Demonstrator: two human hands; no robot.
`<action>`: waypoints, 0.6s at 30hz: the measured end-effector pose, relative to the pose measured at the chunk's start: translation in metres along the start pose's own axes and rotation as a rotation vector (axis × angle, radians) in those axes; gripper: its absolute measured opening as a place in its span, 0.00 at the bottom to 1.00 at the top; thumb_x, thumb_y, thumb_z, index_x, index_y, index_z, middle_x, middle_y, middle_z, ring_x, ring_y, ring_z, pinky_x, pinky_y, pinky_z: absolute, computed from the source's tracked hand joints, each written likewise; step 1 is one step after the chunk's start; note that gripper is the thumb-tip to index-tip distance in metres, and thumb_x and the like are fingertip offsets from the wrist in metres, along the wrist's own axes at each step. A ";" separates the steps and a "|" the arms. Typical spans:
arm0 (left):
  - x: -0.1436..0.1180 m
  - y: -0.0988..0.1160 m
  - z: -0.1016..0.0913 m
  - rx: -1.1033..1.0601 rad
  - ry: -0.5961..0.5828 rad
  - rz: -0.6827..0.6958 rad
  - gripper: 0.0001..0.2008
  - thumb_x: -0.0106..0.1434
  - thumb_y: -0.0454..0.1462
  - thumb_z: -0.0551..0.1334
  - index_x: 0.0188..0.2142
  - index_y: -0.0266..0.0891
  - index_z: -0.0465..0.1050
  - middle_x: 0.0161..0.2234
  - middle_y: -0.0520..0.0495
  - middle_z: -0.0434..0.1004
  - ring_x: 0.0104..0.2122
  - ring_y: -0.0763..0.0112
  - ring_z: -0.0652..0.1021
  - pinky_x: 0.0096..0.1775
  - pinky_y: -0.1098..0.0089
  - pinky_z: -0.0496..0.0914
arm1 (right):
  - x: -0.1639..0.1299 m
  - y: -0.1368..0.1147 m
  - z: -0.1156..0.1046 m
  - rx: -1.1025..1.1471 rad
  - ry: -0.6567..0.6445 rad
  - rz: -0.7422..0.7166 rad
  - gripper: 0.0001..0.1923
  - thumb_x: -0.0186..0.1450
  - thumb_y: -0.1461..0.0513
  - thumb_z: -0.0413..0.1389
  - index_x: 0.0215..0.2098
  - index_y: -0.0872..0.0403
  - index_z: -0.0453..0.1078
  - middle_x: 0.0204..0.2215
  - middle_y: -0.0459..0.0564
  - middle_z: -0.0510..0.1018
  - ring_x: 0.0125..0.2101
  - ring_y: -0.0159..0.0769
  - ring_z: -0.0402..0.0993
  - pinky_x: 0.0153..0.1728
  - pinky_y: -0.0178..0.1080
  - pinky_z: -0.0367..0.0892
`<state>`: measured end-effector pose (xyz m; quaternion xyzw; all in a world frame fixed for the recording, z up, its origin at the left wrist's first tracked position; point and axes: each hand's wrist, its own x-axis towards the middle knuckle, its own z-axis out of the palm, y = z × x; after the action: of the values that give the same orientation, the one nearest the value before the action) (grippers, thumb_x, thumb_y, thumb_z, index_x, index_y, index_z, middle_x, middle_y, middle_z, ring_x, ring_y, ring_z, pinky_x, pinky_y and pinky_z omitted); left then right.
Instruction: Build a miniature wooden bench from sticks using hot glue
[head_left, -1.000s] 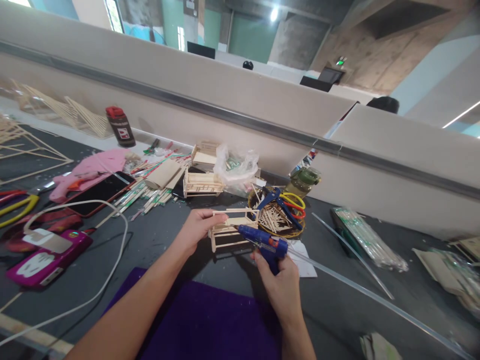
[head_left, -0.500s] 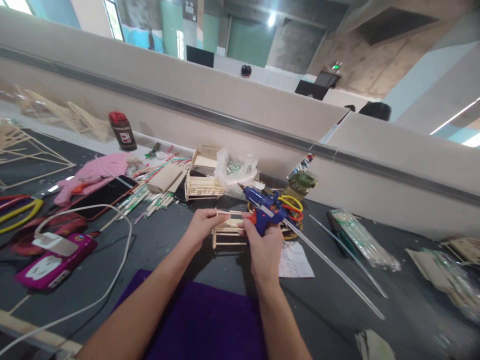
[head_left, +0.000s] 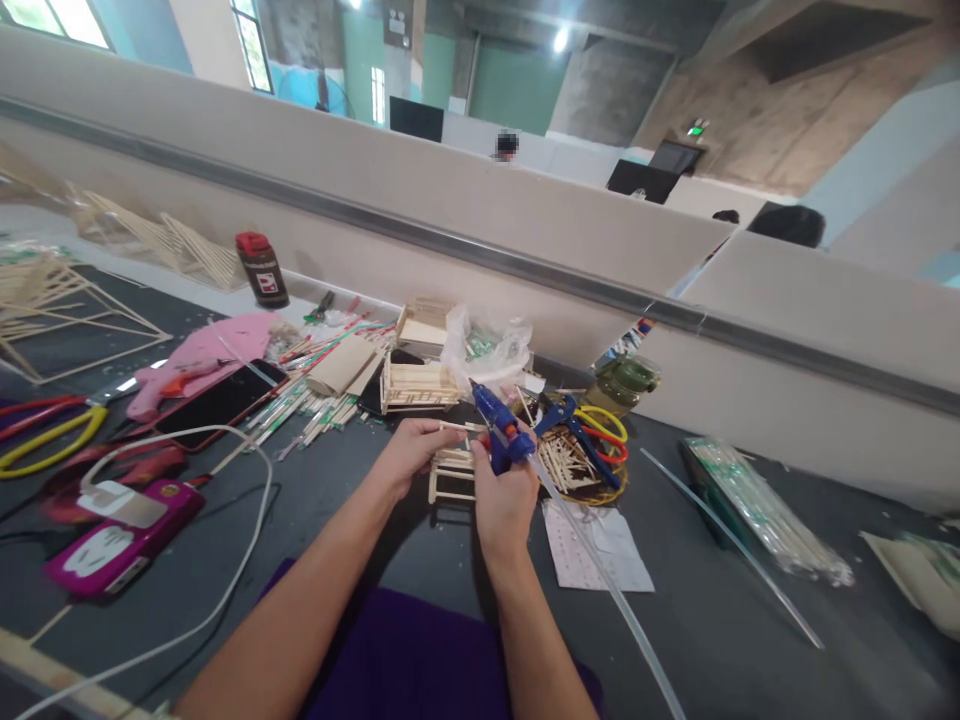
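My left hand grips the left side of a small model frame made of wooden sticks, held just above the dark table. My right hand is closed around a blue glue gun whose nozzle points up and to the left, above the frame. A long clear glue stick trails from the back of the gun toward the lower right. The right side of the frame is hidden behind my right hand.
Another stick model, a plastic bag, blue pliers over a basket of sticks, a green jar, a paper sheet, loose sticks, phones, a white cable, a purple mat.
The glue gun's nozzle has swung from lying across the frame to pointing up and left. My right hand has moved left, close against the frame. My left hand keeps its hold.
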<state>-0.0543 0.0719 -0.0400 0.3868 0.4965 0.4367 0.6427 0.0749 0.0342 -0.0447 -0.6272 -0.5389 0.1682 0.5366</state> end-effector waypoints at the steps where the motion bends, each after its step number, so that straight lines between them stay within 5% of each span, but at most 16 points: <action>1: 0.000 0.000 -0.001 -0.003 -0.009 -0.005 0.15 0.46 0.44 0.72 0.27 0.35 0.80 0.17 0.52 0.71 0.14 0.81 0.63 0.19 0.76 0.49 | 0.000 0.000 0.001 0.000 -0.009 0.000 0.21 0.62 0.55 0.56 0.52 0.55 0.69 0.47 0.56 0.77 0.48 0.44 0.72 0.51 0.44 0.63; 7: -0.004 0.000 -0.002 -0.068 -0.045 -0.019 0.14 0.46 0.44 0.73 0.27 0.35 0.80 0.22 0.49 0.77 0.19 0.76 0.71 0.23 0.75 0.61 | -0.003 -0.003 0.003 -0.004 -0.056 0.019 0.21 0.62 0.58 0.56 0.53 0.55 0.67 0.47 0.55 0.77 0.48 0.43 0.72 0.50 0.42 0.63; 18: -0.012 0.006 0.002 -0.071 -0.019 0.063 0.18 0.46 0.43 0.73 0.35 0.36 0.81 0.26 0.49 0.79 0.23 0.75 0.73 0.26 0.75 0.62 | -0.001 -0.003 0.000 0.041 -0.012 0.004 0.22 0.62 0.56 0.56 0.52 0.56 0.68 0.44 0.56 0.78 0.44 0.43 0.74 0.48 0.43 0.65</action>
<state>-0.0548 0.0619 -0.0306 0.3834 0.4623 0.4703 0.6466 0.0733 0.0335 -0.0428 -0.6161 -0.5374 0.1838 0.5457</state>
